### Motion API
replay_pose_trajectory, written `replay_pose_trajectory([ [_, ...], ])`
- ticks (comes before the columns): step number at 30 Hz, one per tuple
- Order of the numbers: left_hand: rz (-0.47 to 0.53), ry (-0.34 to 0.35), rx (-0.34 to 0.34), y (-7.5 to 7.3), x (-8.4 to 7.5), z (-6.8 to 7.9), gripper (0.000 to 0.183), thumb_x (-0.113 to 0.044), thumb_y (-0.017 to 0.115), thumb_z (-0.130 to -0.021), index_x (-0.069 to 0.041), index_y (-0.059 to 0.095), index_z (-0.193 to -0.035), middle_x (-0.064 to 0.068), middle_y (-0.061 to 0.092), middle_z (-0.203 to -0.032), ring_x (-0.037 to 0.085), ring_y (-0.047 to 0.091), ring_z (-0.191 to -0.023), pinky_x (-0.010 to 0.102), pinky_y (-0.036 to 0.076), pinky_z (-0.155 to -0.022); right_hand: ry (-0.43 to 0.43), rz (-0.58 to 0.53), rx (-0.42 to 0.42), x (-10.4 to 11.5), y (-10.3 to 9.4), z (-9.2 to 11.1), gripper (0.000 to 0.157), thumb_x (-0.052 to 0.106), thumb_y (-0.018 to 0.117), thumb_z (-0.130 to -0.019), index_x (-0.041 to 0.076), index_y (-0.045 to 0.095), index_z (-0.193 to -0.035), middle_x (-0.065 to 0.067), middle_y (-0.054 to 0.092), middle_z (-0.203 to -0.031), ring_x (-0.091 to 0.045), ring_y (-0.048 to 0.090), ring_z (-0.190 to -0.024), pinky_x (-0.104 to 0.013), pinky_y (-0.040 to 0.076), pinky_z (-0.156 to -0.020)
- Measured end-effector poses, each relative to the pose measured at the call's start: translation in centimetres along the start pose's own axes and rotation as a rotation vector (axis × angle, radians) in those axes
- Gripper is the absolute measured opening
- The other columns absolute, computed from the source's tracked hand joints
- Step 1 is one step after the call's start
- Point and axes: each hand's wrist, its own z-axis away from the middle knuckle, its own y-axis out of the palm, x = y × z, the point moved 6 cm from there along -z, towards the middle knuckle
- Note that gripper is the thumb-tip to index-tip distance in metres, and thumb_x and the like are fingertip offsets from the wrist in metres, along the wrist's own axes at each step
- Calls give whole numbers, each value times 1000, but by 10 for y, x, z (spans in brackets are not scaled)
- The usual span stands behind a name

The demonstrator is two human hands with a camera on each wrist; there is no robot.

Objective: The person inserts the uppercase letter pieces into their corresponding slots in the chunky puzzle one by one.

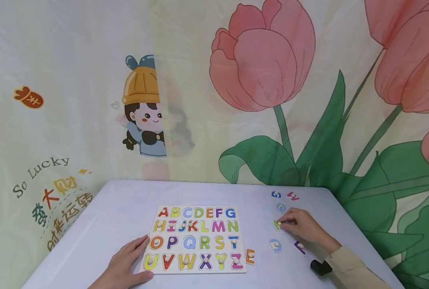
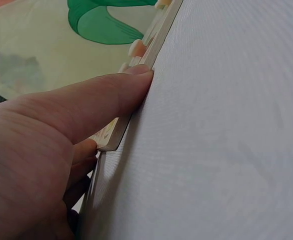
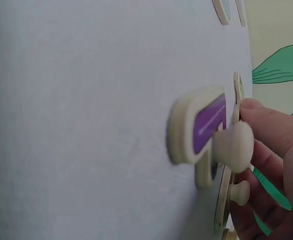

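In the head view, a wooden alphabet puzzle board (image 1: 192,272) lies flat on the table, with knobbed letters in many of its places. At its near left corner rests my left hand (image 1: 125,261), fingers along the left side and thumb (image 2: 111,95) against the front edge. My right hand (image 1: 306,226) pinches the knob of a green letter piece (image 1: 276,225) to the right of the board. Fingers hide part of that letter. Closer to me lie a purple F piece (image 1: 299,247) and a light blue C piece (image 1: 275,245); the purple piece looms large in the right wrist view.
An orange E piece (image 1: 250,256) sits by the board's right edge. Toward the back right are a light blue Q piece (image 1: 281,207), a dark blue piece (image 1: 276,194) and a pink piece (image 1: 293,196). A black object (image 1: 320,267) lies beside the right sleeve.
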Motion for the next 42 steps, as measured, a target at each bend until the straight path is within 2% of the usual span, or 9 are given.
replay_pose_trajectory([
  [7,7,2,-8,0,0,-1,106,-59,84,-84,-3,40,-163,18,38,-168,51,31,-152,81,30,-111,73,30,-37,12,0,-2,14,16,87,-89,22,86,-101,12,65,-91,-11,55,-85,-22,52,-72],
  [13,5,-7,-9,1,0,0,107,-58,86,-83,-3,40,-163,18,38,-168,51,31,-152,80,30,-112,43,-18,-64,38,5,-6,11,16,86,-90,20,86,-100,11,69,-91,-9,58,-84,-23,53,-68],
  [18,4,-3,-14,1,0,1,107,-58,86,-83,-3,41,-163,18,38,-168,51,32,-152,80,30,-111,24,8,-85,62,14,-12,11,18,88,-89,23,86,-98,15,68,-89,-7,59,-85,-23,52,-71],
  [26,0,-6,-17,0,0,0,107,-58,85,-83,-3,41,-162,18,39,-168,51,32,-152,80,30,-111,59,11,-72,94,28,-22,10,20,88,-89,26,86,-97,17,65,-86,-13,58,-89,-27,49,-75],
  [34,2,-29,-14,1,-1,0,108,-59,86,-81,-4,41,-163,17,39,-168,50,32,-152,80,29,-113,14,-33,-63,115,47,-30,10,18,88,-88,22,86,-97,16,64,-85,-13,58,-86,-23,48,-69],
  [42,2,-31,-10,3,0,-1,107,-58,86,-83,-4,41,-163,17,38,-168,50,31,-152,80,29,-113,8,-51,-43,126,67,-41,12,17,89,-88,20,86,-99,15,65,-86,-11,56,-84,-23,48,-69],
])
